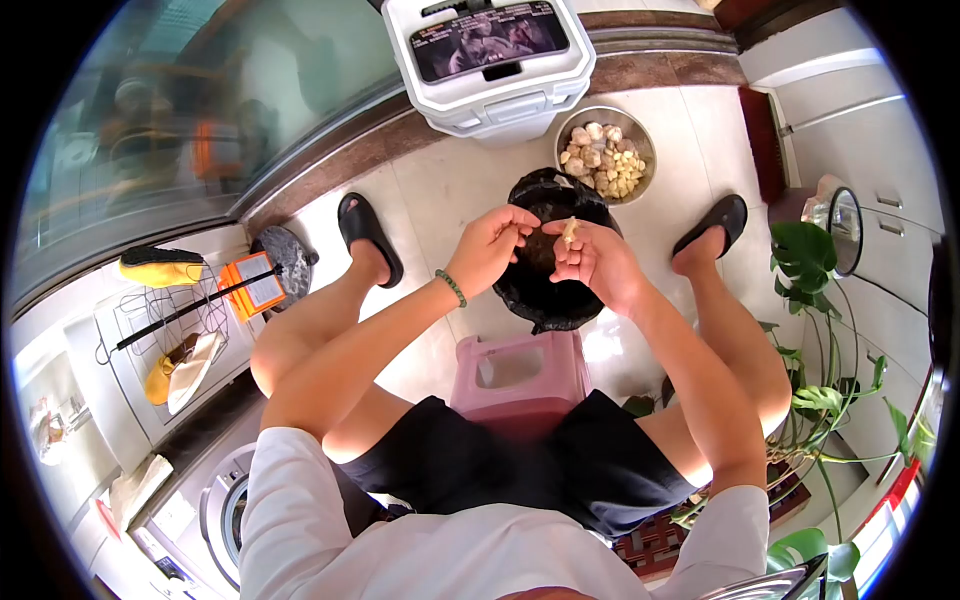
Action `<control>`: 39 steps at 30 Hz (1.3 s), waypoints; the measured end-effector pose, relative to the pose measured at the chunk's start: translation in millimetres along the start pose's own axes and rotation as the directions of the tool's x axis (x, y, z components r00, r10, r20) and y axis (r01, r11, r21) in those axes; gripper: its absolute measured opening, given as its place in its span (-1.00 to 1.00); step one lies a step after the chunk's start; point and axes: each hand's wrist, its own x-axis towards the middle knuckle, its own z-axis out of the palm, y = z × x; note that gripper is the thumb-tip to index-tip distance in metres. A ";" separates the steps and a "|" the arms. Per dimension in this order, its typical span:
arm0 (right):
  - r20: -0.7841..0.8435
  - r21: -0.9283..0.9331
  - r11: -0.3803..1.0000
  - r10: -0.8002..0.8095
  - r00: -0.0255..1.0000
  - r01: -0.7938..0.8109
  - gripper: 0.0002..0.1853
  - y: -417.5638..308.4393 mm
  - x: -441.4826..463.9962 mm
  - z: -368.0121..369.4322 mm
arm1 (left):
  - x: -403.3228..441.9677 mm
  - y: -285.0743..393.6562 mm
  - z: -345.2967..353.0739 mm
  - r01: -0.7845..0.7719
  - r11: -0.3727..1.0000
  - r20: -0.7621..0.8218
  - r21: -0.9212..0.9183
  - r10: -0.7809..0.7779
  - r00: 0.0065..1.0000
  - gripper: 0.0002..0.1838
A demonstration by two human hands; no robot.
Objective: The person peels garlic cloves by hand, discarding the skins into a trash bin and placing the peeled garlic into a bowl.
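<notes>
My right hand [603, 266] pinches a pale garlic clove [570, 232] between thumb and fingers. To its left, my left hand [492, 246], with a green bead bracelet [451, 288] on the wrist, is curled with fingertips pressed together. Whatever those fingertips might hold is too small to make out. Both hands are above a bin lined with a black bag [545, 309], its inside dark. Beyond them, a metal bowl [651, 172] on the floor contains whole garlic bulbs [590, 156] and loose pale cloves [622, 178].
A phone [488, 40] lies on a white lidded box [510, 108] ahead. Below the hands stands a pink plastic stool [520, 385]. Slippered feet flank the bin. At left is a wire rack [150, 310]; a leafy potted plant [805, 255] and cabinets [850, 150] are at right.
</notes>
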 end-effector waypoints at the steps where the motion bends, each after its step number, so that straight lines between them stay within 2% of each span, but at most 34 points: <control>1: 0.066 0.057 0.996 0.060 0.996 -0.064 -0.66 -2.1 -0.7 0.9 | -0.1 -2.3 -0.5 -0.148 0.982 0.019 0.119 0.147 0.989 -0.82; 2: 0.112 0.062 0.995 0.067 0.991 -0.075 -0.65 2.4 1.9 -3.6 | 0.6 -4.6 -0.3 -0.275 0.940 0.031 0.204 0.274 0.961 -0.80; 3: 0.107 0.069 0.994 0.074 0.992 -0.082 -0.65 4.0 4.5 -6.2 | -2.7 2.4 1.0 -0.265 0.943 0.033 0.201 0.264 0.964 -0.80; 5: 0.223 0.117 0.981 0.123 0.967 -0.152 -0.66 6.7 4.6 -7.3 | -11.3 23.8 3.7 -0.351 0.863 0.118 0.364 0.331 0.936 -0.75; 6: 0.182 0.113 0.980 0.139 0.973 -0.161 -0.68 3.0 0.1 0.5 | -11.1 24.1 3.0 -0.407 0.831 0.165 0.378 0.372 0.913 -0.70; 7: 0.176 0.124 0.977 0.149 0.973 -0.172 -0.68 1.5 -4.3 5.4 | -12.1 21.4 4.1 -0.395 0.840 0.167 0.373 0.358 0.919 -0.70; 9: 0.155 0.075 0.974 0.202 0.967 -0.215 -0.68 -2.4 -5.1 9.0 | -9.4 17.5 4.5 -0.525 0.741 0.215 0.419 0.481 0.850 -0.69; 10: 0.233 0.076 0.969 0.212 0.949 -0.235 -0.69 0.1 -3.2 2.8 | -7.3 13.0 4.2 -0.555 0.728 0.222 0.403 0.511 0.831 -0.71; 11: 0.232 0.079 0.969 0.212 0.949 -0.235 -0.69 3.1 -0.3 -3.5 | -6.2 11.7 4.1 -0.554 0.729 0.225 0.402 0.508 0.831 -0.71; 13: 0.337 0.087 0.966 0.203 0.919 -0.245 -0.69 8.8 1.7 -8.9 | -7.2 11.9 4.0 -0.534 0.772 0.231 0.344 0.482 0.845 -0.71; 14: 0.336 0.091 0.965 0.204 0.920 -0.247 -0.69 10.9 1.0 -10.1 | -7.6 12.4 4.0 -0.532 0.774 0.233 0.344 0.479 0.847 -0.71; 16: 0.224 0.037 0.979 0.190 0.956 -0.203 -0.70 7.6 -2.6 -2.5 | -8.4 14.1 4.1 -0.402 0.863 0.198 0.307 0.355 0.914 -0.75; 17: 0.222 0.039 0.978 0.190 0.956 -0.203 -0.70 8.8 -2.6 -3.5 | -9.3 15.2 4.3 -0.400 0.864 0.200 0.306 0.353 0.914 -0.75; 19: 0.045 -0.070 0.992 0.106 0.993 -0.103 -0.75 11.8 -1.3 -6.8 | -11.0 16.4 5.4 -0.292 0.896 0.165 0.335 0.249 0.954 -0.75; 20: -0.071 -0.123 0.991 0.049 0.996 -0.058 -0.82 13.1 0.2 -5.8 | -10.3 14.7 5.9 -0.292 0.896 0.167 0.334 0.248 0.954 -0.75; 21: -0.073 -0.121 0.991 0.049 0.996 -0.058 -0.82 13.9 0.2 -5.3 | -9.3 11.8 6.5 -0.277 0.920 0.142 0.276 0.246 0.959 -0.73; 23: -0.156 -0.271 0.950 -0.202 0.967 0.155 -0.85 15.0 0.2 -4.5 | -8.5 10.4 6.7 -0.262 0.940 0.116 0.217 0.242 0.963 -0.71; 24: -0.157 -0.270 0.950 -0.202 0.967 0.155 -0.85 15.5 0.0 -3.7 | -8.4 11.2 6.3 -0.259 0.945 0.107 0.198 0.242 0.964 -0.70; 27: -0.033 -0.368 0.869 -0.367 0.930 0.330 -0.87 17.1 -1.6 -0.7 | -4.8 6.0 4.9 -0.282 0.946 0.098 0.160 0.269 0.958 -0.68; 29: -0.014 -0.392 0.841 -0.410 0.912 0.372 -0.88 20.5 -1.3 0.6 | -1.5 -0.4 3.8 -0.307 0.941 0.098 0.141 0.295 0.950 -0.68; 32: 0.010 -0.475 0.769 -0.482 0.876 0.428 -0.91 24.6 0.4 -3.1 | 1.4 -5.7 2.7 -0.259 0.965 0.086 0.043 0.255 0.963 -0.69; 34: 0.015 -0.532 0.723 -0.512 0.859 0.440 -0.94 23.8 0.0 -2.9 | 1.8 -5.5 2.0 -0.146 0.988 0.135 -0.044 0.151 0.979 -0.71; 36: 0.024 -0.651 0.626 -0.548 0.836 0.429 -0.95 21.8 -2.7 -0.8 | -1.7 -1.6 7.4 -0.124 0.988 0.127 -0.096 0.136 0.982 -0.73; 37: 0.026 -0.651 0.624 -0.550 0.835 0.432 -0.95 21.9 -3.3 -0.9 | -3.6 0.9 10.6 -0.104 0.983 0.120 -0.148 0.123 0.985 -0.74; 39: 0.083 -0.781 0.448 -0.615 0.784 0.435 -0.89 21.0 -2.0 -1.6 | -3.1 -4.0 10.1 -0.074 0.988 0.132 -0.135 0.092 0.987 -0.74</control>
